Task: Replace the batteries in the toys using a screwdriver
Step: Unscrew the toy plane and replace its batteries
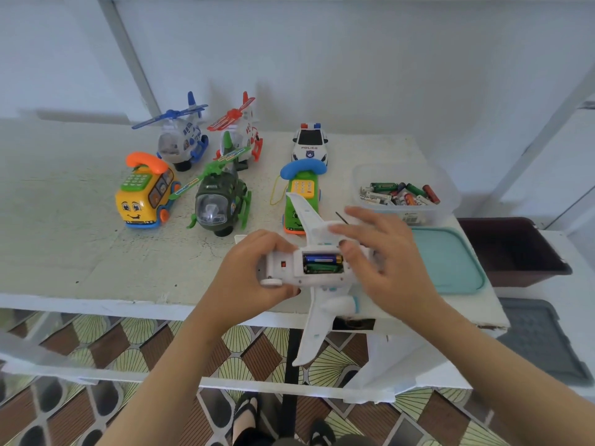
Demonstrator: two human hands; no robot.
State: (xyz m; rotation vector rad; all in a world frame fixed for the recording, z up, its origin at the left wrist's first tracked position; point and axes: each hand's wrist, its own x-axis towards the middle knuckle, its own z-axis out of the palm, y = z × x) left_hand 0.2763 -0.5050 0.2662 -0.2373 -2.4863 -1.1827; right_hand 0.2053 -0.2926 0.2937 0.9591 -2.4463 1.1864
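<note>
Over the counter (96, 252) edge, the left hand (254, 265) grips the upturned toy plane (322, 304) by its nose while the right hand (386, 262), fingers spread, thumbs the batteries (322, 263) in its open compartment; a slip could spring them floorward.

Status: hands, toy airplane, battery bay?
Left hand grips white plastic toy airplane, belly up. Right hand rests straight fingers across it, thumb at open battery bay. Blue battery and green battery seated; nothing over them.
</note>
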